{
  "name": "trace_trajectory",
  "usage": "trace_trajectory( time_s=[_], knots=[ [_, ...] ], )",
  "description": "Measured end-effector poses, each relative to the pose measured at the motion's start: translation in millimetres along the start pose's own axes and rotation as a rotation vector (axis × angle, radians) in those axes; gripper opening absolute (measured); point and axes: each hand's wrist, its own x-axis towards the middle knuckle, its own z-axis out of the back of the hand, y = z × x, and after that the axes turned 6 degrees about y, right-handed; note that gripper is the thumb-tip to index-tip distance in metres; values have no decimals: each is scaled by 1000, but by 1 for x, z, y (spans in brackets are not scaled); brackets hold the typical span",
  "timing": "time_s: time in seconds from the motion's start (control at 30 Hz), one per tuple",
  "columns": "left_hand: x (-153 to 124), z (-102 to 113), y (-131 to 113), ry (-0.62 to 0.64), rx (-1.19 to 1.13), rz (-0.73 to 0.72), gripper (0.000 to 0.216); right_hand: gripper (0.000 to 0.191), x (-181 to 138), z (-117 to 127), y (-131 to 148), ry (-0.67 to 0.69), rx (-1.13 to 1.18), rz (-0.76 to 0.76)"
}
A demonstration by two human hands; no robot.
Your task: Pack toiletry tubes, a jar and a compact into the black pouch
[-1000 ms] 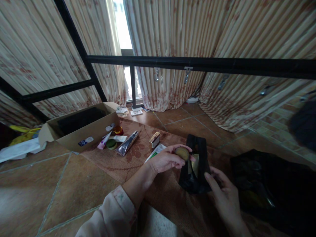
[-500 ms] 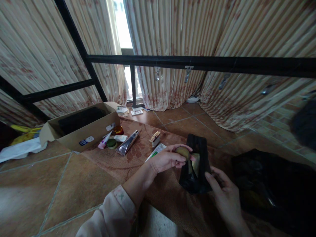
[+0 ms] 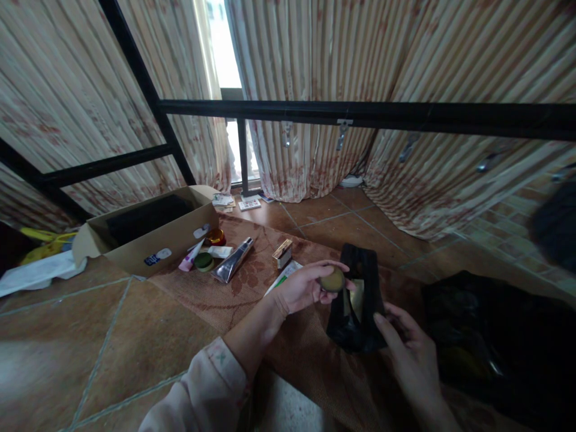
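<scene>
Between the thumb and fingers of my left hand [image 3: 306, 288] is a small round, olive-gold jar or case [image 3: 332, 280], its flat face turned up. It is just left of the mouth of a black pouch [image 3: 364, 264]. The pouch gapes, and a pale yellowish-gold item [image 3: 357, 298] shows inside it. My right hand [image 3: 411, 348] pinches the pouch's right edge between thumb and fingers. Left of my hands lie a small gold-and-white box [image 3: 282, 254], a silver tube [image 3: 233, 260] and a green-lidded round jar [image 3: 204, 261]. A white-and-green packet [image 3: 288, 275] is partly covered by my left hand.
A long cardboard box [image 3: 173, 243] holding something black stands at the left. An amber jar [image 3: 216, 237] and a pink-and-white tube [image 3: 191, 257] lie beside it on the brown patterned mat [image 3: 252, 288]. A large black bag [image 3: 508, 336] is at the right. A black metal rail [image 3: 306, 111] crosses behind.
My left hand has tilted the round case slightly, so more of its flat face shows. My right hand and the pouch have barely moved.
</scene>
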Motion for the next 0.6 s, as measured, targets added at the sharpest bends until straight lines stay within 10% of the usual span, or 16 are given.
trace_trajectory(
  time_s=[0.6],
  knots=[
    [6,0,4,-151,84,-149,44,46,0,-1,-2,12,19,38]
  ],
)
